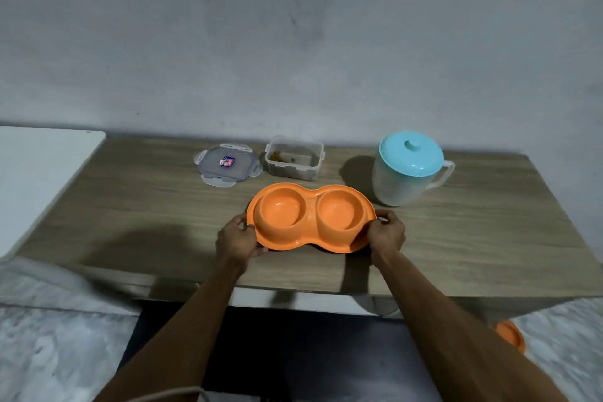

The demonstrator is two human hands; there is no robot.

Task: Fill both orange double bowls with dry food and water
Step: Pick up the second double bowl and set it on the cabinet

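Observation:
An orange double bowl [311, 217] sits near the middle of the wooden table [163, 215], both of its cups bare inside. My left hand [236, 240] grips its left rim and my right hand [386, 233] grips its right rim. Behind it stands an open clear food container [293, 158] with a little brown dry food in one corner. Its clear lid [226, 165] lies flat to the left. A translucent water jug [406, 170] with a light blue lid stands at the right. A second orange bowl [510, 334] shows partly on the floor, behind my right forearm.
A grey wall runs close behind the table. A white surface [42, 179] adjoins the table's left end. The floor below is pale marbled tile, with a dark area under the table's front edge.

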